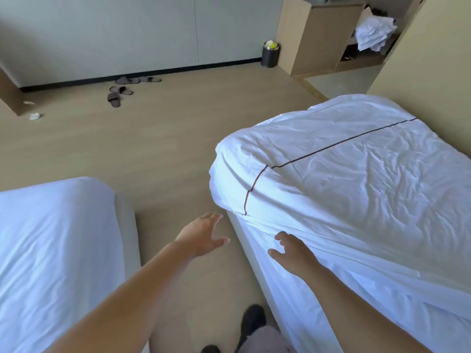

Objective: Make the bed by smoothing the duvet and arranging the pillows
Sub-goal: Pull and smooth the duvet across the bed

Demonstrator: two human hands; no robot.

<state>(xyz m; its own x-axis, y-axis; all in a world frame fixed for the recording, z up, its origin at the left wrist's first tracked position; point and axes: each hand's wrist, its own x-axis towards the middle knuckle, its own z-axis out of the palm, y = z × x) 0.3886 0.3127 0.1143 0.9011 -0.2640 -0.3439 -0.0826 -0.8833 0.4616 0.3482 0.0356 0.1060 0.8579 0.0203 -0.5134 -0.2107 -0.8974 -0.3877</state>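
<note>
A wrinkled white duvet (356, 174) with a dark stripe covers the bed (293, 314) at right, the left hand (204, 235) hovering near its corner, grip open, and the right hand (290, 253), grip open, spread against the bed's side below the duvet's edge.

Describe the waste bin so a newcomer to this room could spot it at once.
Find the tall wooden cabinet at the far side of the room, beyond the wrinkled white duvet. The waste bin stands on the floor against its left side, by the pale wall. It is a small dark cylinder with something yellow on top, unlike the flat slippers further left.
</note>
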